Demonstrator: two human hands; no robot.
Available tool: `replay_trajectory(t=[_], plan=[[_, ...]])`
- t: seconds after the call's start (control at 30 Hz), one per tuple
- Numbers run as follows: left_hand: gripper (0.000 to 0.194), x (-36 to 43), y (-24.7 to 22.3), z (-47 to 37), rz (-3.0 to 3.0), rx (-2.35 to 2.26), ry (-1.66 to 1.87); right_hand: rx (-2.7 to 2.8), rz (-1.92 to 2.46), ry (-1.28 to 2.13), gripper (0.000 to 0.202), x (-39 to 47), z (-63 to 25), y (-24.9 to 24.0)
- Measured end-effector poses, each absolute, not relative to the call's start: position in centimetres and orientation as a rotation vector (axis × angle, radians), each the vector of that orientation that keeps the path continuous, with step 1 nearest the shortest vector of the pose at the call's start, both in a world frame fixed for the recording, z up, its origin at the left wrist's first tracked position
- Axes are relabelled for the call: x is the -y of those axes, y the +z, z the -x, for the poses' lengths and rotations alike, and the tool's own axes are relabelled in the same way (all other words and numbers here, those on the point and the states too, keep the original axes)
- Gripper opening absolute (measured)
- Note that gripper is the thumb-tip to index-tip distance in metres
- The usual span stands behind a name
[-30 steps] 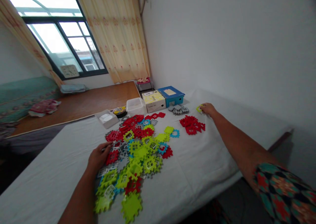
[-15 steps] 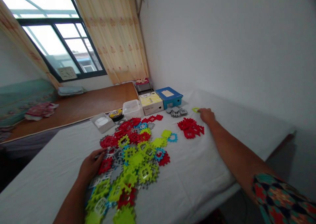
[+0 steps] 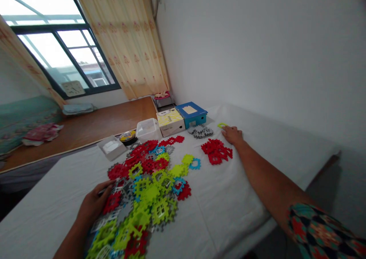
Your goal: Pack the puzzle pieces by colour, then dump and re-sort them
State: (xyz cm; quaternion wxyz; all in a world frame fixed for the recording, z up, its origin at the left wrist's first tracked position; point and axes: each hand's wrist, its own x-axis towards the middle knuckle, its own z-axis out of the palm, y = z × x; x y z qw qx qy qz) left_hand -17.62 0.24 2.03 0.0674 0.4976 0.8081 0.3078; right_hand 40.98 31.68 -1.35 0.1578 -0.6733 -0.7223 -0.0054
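Observation:
A large heap of flat, gear-edged plastic building pieces (image 3: pixel 150 192) in lime green, red, blue, grey and white spreads over the white sheet. My left hand (image 3: pixel 95 201) rests at the heap's left edge, fingers stretched out and touching grey and red pieces. On the right, my right arm reaches far forward. The fingertips of my right hand (image 3: pixel 233 135) are at a single lime-green piece (image 3: pixel 222 125) lying near the wall, and they appear to pinch its near edge. Close to this hand are a pile of red pieces (image 3: pixel 216 151) and a pile of grey pieces (image 3: pixel 200 131).
Behind the heap stand a blue box (image 3: pixel 191 113), a yellow-and-white box (image 3: pixel 170 122), a clear plastic tub (image 3: pixel 148 129), a round black-and-yellow container (image 3: pixel 128 137) and an open white box (image 3: pixel 111 147). A white wall (image 3: pixel 257 53) bounds the right side.
The view has shifted slightly, so most things sit further left. My right hand and the lime-green piece have moved only a little. My left hand remains at the heap's left edge.

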Motion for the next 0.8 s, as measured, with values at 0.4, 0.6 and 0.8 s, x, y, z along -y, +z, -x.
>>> replay_trajectory(t=[0.4,0.6,0.8], plan=[[0.044,0.1,2.1,16.4,-1.555,-2.397,0.961,1.786,1.944,-0.037,0.049,-31.9,-45.2,-2.9],[0.043,-0.1,1.8,15.8,-1.533,-2.367,1.053,1.808,1.952,0.055,0.049,-29.4,-43.6,-0.3],[0.039,0.3,2.5,14.9,-1.459,-2.406,1.369,2.363,0.933,0.369,0.038,-19.3,-29.5,3.5]])
